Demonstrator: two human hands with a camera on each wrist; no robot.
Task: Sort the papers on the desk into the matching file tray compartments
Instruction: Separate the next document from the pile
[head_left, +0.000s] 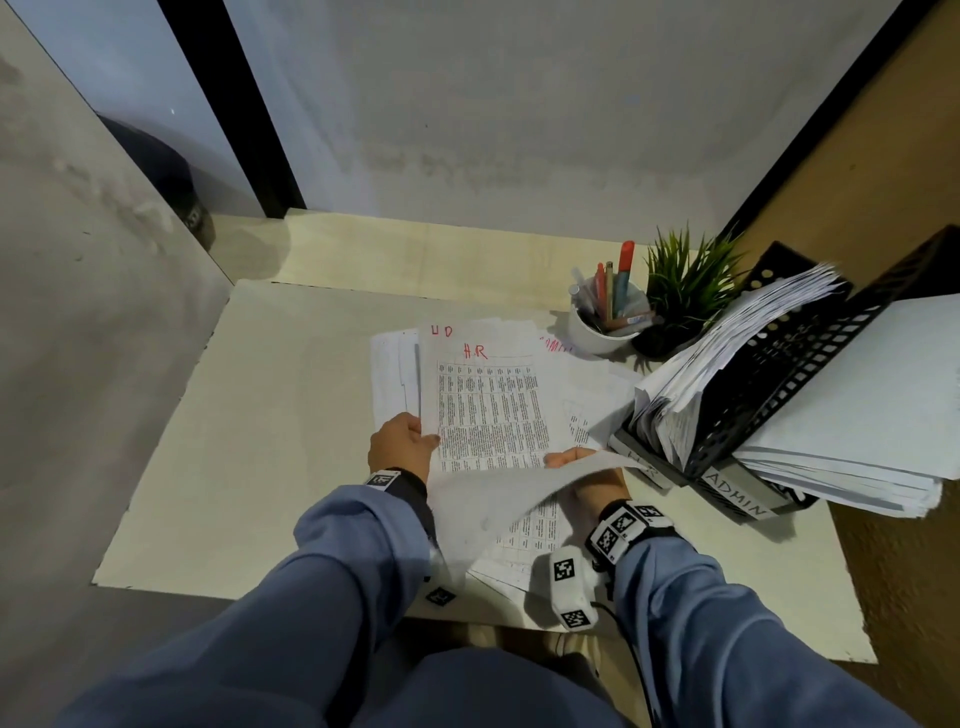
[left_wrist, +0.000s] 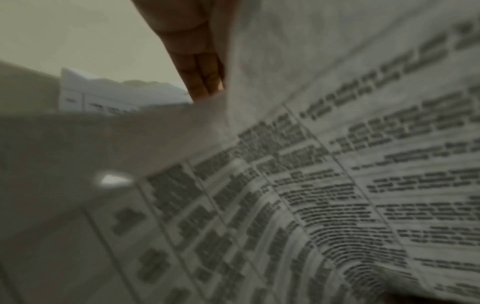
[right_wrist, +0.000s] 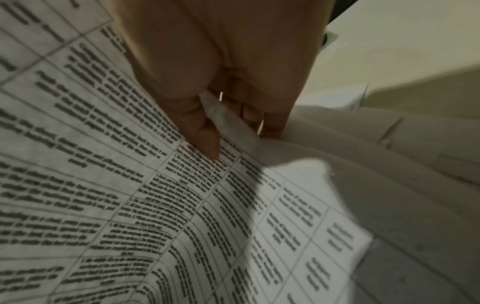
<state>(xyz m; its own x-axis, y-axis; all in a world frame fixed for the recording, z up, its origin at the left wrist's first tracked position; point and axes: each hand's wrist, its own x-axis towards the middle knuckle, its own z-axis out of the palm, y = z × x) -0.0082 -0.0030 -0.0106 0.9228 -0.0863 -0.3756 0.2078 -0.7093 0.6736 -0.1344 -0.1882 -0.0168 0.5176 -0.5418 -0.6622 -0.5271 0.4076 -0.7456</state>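
A printed sheet marked "HR" in red (head_left: 488, 405) lies uppermost on a loose pile of papers (head_left: 389, 374) in the middle of the desk. My left hand (head_left: 402, 444) pinches its left edge, thumb on top, fingers (left_wrist: 202, 72) beneath. My right hand (head_left: 576, 460) pinches the corner of another sheet (head_left: 493, 509) that curls back toward me, blank side up. In the right wrist view this flap (right_wrist: 228, 121) sits between thumb and fingers. The black file tray (head_left: 779, 374) stands at the right, with compartments labelled "HR" (head_left: 641, 460) and "ADMIN" (head_left: 737, 493), both holding papers.
A white cup of pens (head_left: 602, 327) and a small green plant (head_left: 685, 291) stand behind the pile. A thick stack of white sheets (head_left: 883, 415) lies at the tray's right side. Bare desk surface (head_left: 260, 441) stretches to the left; walls close in behind.
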